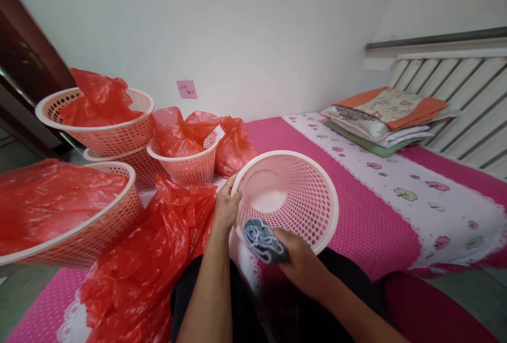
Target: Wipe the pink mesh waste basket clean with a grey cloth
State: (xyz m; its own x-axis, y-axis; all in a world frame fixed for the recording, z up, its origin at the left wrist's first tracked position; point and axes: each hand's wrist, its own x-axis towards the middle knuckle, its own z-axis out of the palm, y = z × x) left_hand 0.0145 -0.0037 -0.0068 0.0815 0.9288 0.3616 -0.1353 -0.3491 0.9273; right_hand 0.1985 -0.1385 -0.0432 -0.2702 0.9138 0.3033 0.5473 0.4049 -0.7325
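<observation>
Head view: folded cloth (261, 241) juts leftward from right fingers (287, 239).

White wall (277, 42): plain, across 12 o'clock, meeting a second pale wall in a corner between 1 and 2.
Pink note (186, 89): on the wall at 10 o'clock, writing too small to read.
Dark brown woodwork (24, 42): upright, toward 10 o'clock.
Dark rail (435, 39): along the wall at 2 o'clock.
White slatted panel (461, 103): below that, at 3 o'clock.
Dotted magenta cover (356, 221): flat, at 4 o'clock, crossed by a leaf-print white runner (431, 195).
Grey-green floor (16, 290): visible at 8 and 4.
Light: soft, brightest on the wall.
</observation>
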